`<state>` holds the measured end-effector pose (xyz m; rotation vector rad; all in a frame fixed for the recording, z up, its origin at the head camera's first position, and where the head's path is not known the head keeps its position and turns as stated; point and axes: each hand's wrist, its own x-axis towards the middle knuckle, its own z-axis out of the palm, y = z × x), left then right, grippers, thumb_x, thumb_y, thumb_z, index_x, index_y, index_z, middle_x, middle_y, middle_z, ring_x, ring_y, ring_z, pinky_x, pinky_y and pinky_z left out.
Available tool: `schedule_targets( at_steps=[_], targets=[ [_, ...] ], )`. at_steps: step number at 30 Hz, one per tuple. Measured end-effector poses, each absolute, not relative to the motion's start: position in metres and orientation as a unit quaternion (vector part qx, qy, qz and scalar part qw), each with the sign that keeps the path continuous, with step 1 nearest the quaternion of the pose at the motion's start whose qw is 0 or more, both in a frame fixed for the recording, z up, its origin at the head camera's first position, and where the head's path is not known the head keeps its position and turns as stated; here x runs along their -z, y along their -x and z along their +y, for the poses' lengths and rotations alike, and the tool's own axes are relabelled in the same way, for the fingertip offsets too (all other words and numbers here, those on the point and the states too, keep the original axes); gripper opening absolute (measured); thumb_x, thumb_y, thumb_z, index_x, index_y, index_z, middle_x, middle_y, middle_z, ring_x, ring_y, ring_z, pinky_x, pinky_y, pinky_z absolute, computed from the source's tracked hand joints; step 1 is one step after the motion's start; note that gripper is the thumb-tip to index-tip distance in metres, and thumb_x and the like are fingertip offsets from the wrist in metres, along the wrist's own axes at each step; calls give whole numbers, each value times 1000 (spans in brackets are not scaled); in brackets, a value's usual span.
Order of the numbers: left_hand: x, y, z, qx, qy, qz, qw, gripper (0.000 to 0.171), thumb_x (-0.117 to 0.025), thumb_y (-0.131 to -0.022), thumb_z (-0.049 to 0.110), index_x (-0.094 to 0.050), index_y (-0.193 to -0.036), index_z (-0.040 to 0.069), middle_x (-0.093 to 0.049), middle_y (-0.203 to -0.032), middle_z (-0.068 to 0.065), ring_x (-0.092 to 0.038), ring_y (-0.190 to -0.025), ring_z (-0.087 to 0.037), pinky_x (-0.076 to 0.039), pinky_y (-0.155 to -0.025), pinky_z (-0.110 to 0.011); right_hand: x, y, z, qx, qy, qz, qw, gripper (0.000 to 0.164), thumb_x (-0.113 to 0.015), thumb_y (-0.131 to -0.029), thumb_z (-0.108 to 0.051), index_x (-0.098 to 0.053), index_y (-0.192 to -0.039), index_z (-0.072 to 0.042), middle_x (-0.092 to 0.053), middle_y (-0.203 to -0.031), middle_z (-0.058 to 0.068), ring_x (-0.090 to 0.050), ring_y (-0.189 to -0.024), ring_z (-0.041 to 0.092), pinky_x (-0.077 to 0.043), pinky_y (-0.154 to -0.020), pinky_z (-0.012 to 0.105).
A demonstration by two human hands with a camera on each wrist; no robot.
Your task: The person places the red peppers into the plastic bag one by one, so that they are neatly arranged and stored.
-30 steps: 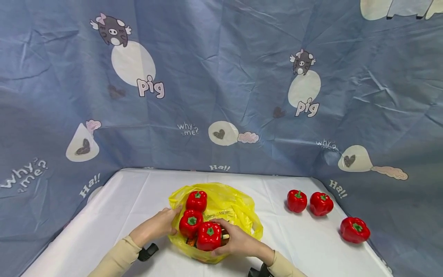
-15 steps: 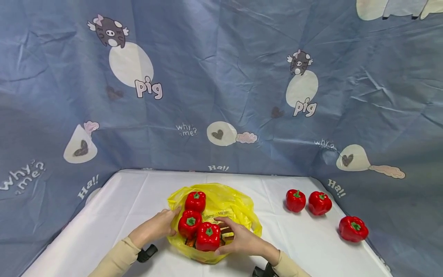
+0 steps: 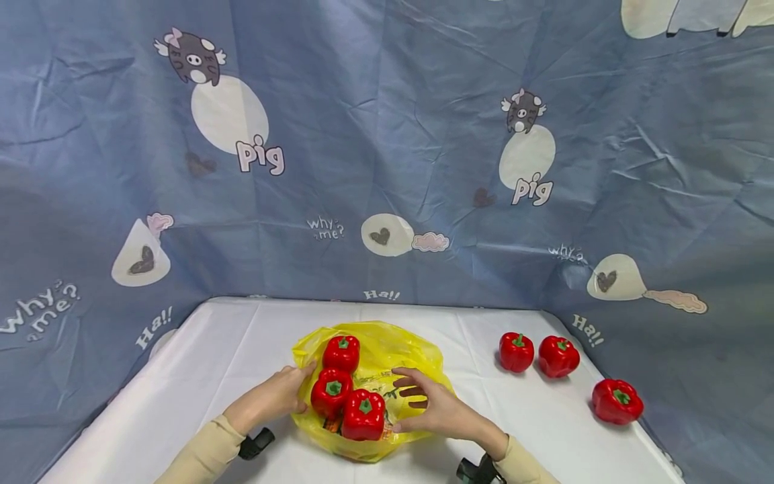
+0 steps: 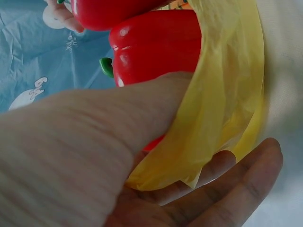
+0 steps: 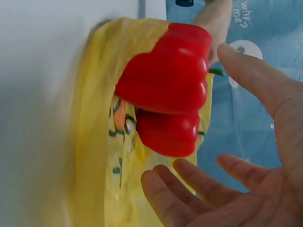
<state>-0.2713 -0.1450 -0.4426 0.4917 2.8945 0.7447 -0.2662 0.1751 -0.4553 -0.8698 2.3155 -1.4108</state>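
Observation:
A yellow plastic bag [image 3: 408, 344] lies on the table with its mouth spread wide. Inside, toward its left and front, sit three red bell peppers: a rear one [image 3: 341, 353], a middle one [image 3: 329, 395] and a front one [image 3: 363, 417]. My left hand [image 3: 272, 398] holds the bag's left rim; in the left wrist view the thumb is inside and the fingers [image 4: 255, 179] outside the yellow film. My right hand [image 3: 446, 411] hovers over the bag's right side, fingers spread, apart from the front pepper and holding nothing. Printed marks show on the bag's inner side.
More red bell peppers rest at the right of the white table [image 3: 242, 349]: one [image 3: 516, 352] beside another [image 3: 559, 356], and a third [image 3: 617, 401] near the right edge. A blue patterned cloth [image 3: 338, 168] hangs behind.
My right hand has let go of the front pepper and drawn away to the right, its fingers spreading. The left hand keeps its place at the bag's rim.

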Motion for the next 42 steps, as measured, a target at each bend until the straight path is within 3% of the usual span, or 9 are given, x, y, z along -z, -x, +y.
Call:
schedule_targets(
  at_steps=[6,16,28,35,42],
  targets=[
    [442,271,-145,-246,-162,954,57,82,-83,-66,-2,-44,-136,-15,-56,-127,-32,-57,-113,-42,-49,-87,-46,450,268,193,493,285,811,135,77,-79,-80,-30,-38,-145,-26,-47,-143,17,-49,-126,40,-42,-102,52],
    [443,271,-145,-242,-157,955,62,81,-83,-67,-1,-43,-137,-13,-57,-127,-30,-56,-113,-42,-48,-89,-48,440,271,223,495,242,826,115,78,-79,-80,-30,-37,-146,-22,-46,-143,18,-47,-128,40,-42,-101,53],
    [443,271,-145,-249,-159,953,62,81,-83,-67,-1,-44,-138,-12,-58,-128,-28,-57,-110,-38,-49,-82,-42,425,270,264,482,195,852,58,78,-80,-79,-29,-38,-145,-27,-50,-140,15,-48,-128,40,-47,-97,49],
    [442,271,-145,-250,-158,953,63,80,-82,-67,-2,-44,-137,-13,-57,-129,-29,-57,-112,-39,-49,-84,-43,416,268,283,477,174,861,22,79,-80,-78,-30,-38,-144,-31,-51,-140,14,-48,-129,40,-47,-98,47],
    [443,272,-145,-254,-163,951,59,80,-83,-65,-3,-45,-135,-15,-57,-128,-32,-61,-105,-32,-48,-75,-39,412,269,297,472,166,866,-9,81,-82,-76,-30,-38,-144,-32,-52,-140,10,-50,-128,36,-45,-100,46]
  ],
)
